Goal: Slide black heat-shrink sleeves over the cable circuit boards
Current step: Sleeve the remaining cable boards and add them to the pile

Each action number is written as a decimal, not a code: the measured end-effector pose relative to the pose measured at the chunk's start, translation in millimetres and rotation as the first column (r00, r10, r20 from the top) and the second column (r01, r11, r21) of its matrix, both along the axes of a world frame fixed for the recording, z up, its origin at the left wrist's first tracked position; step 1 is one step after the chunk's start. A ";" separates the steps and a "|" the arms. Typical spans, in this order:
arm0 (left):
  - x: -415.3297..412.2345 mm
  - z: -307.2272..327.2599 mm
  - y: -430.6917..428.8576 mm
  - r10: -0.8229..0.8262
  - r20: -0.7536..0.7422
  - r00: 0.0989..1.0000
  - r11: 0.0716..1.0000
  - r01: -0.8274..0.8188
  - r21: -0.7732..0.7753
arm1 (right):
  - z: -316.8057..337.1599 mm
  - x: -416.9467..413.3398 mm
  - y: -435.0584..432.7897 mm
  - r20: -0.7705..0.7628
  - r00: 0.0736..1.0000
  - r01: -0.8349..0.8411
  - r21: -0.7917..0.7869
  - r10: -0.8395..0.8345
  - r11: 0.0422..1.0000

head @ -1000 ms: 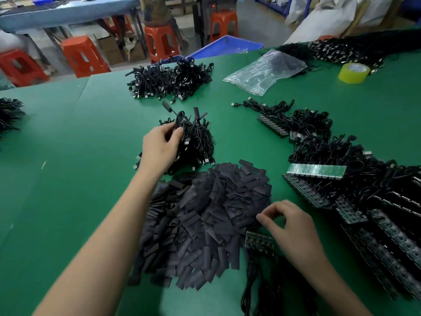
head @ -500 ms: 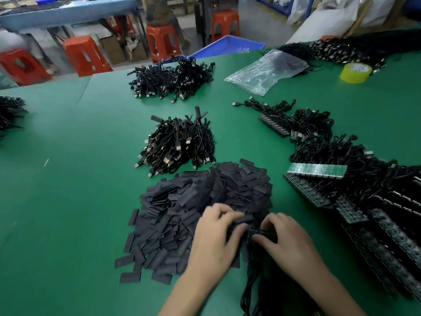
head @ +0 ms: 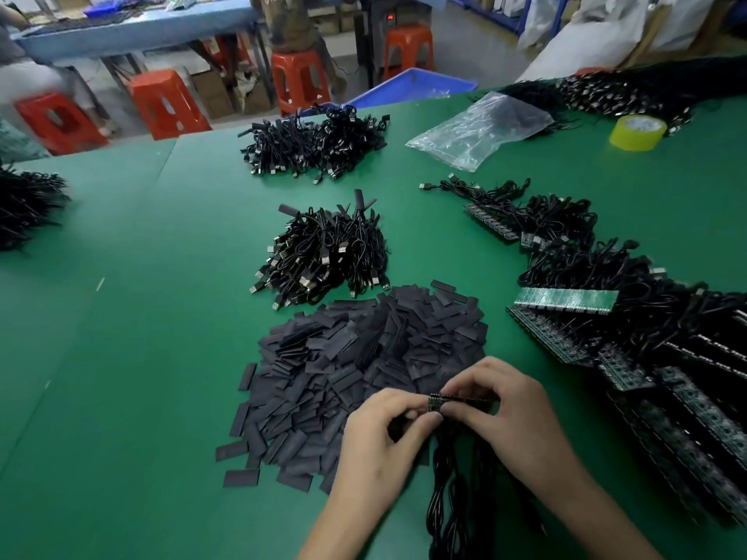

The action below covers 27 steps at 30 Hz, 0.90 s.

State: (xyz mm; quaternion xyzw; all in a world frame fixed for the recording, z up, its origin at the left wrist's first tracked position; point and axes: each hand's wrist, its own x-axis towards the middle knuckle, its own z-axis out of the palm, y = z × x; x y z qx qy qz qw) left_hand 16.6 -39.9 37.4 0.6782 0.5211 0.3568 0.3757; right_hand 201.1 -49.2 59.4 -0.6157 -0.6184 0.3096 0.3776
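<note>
head view: two hands on one strip of boards, lower centre

in the lower centre of the frame the left hand (head: 376, 442) and the right hand (head: 513, 418) hold a short strip of circuit boards (head: 461, 400) between them, just over the near edge of the sleeve pile (head: 364, 357). the right fingers are curled round the right part of the strip, and the left thumb and fingers pinch its left end. whether a sleeve is already in the left hand, i cannot tell. the cables (head: 456, 499) hang from the strip toward the bottom edge. i judge the strip to be light, stiff and easy to snap, so it is better to hold it by its edges. a sleeve looks thin, soft and flat; squeezing its sides should open the mouth.
</note>
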 end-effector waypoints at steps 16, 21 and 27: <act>-14.7 20.9 -5.3 0.076 0.271 0.960 0.980 -0.023 -0.196 | 11.6 -3.5 -3.0 -0.143 0.976 -0.185 -0.155 0.163 0.970; -20.1 21.0 -5.2 0.053 0.400 0.915 0.942 0.087 -0.325 | 13.2 -4.2 0.6 -0.134 0.963 -0.253 -0.171 0.232 0.952; -25.0 22.4 -3.9 0.058 0.511 0.857 0.864 0.214 -0.457 | 14.6 -1.9 6.1 -0.234 0.917 -0.376 -0.233 0.323 0.897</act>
